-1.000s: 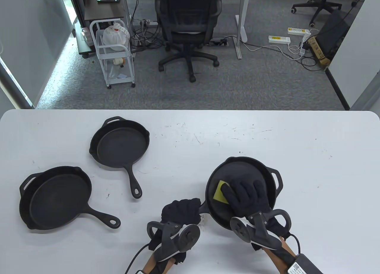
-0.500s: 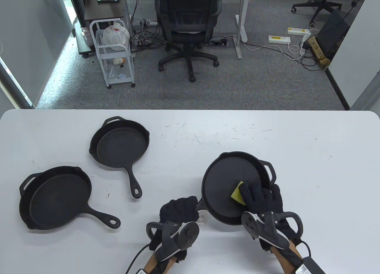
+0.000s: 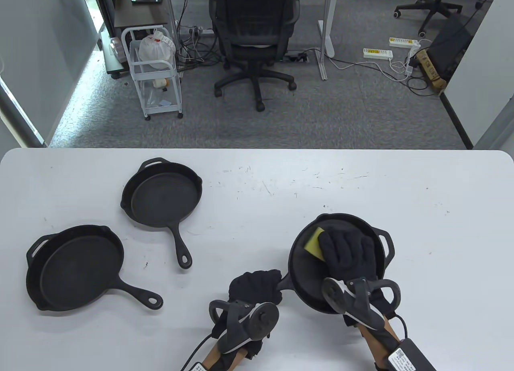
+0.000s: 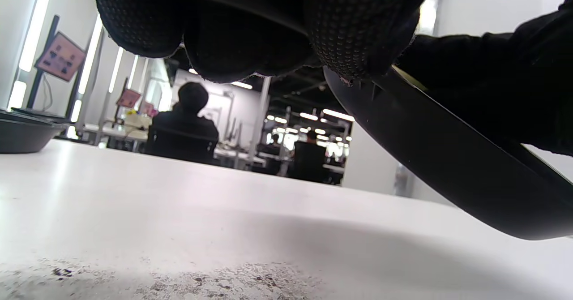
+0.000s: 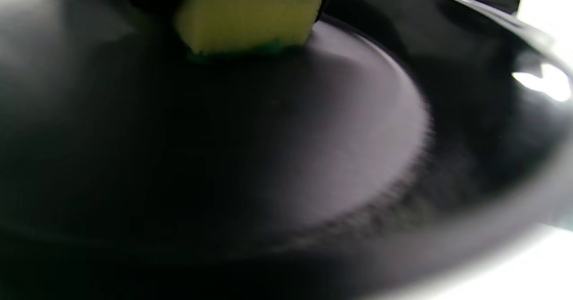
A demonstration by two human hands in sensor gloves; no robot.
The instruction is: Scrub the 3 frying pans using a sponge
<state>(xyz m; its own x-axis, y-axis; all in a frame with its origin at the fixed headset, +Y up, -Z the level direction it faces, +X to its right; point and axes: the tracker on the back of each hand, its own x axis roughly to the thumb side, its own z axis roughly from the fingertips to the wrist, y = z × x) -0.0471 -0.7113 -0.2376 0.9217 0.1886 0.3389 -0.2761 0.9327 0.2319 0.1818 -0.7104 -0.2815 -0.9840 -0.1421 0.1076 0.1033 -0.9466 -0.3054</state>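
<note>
Three black cast-iron frying pans are on the white table. The right pan [image 3: 305, 274] is tilted; the left wrist view shows its underside [image 4: 447, 165] lifted off the table. My left hand [image 3: 257, 286] grips its handle, which is hidden under the glove. My right hand [image 3: 347, 250] presses a yellow sponge [image 3: 314, 243] with a green scrubbing face onto the pan's upper-left inner surface; the sponge [image 5: 246, 18] shows close up in the right wrist view. A middle pan [image 3: 162, 194] and a left pan [image 3: 76, 266] lie flat, untouched.
The table's [image 3: 421, 210] far edge borders grey carpet with an office chair [image 3: 255, 33] and a white cart [image 3: 154, 73]. Dark crumbs lie on the table under my left hand [image 4: 224, 282]. People sit in the background of the left wrist view.
The right pan shifted right and slightly nearer with my left hand. My right hand moved the sponge from the pan's lower right up to its upper-left part.
</note>
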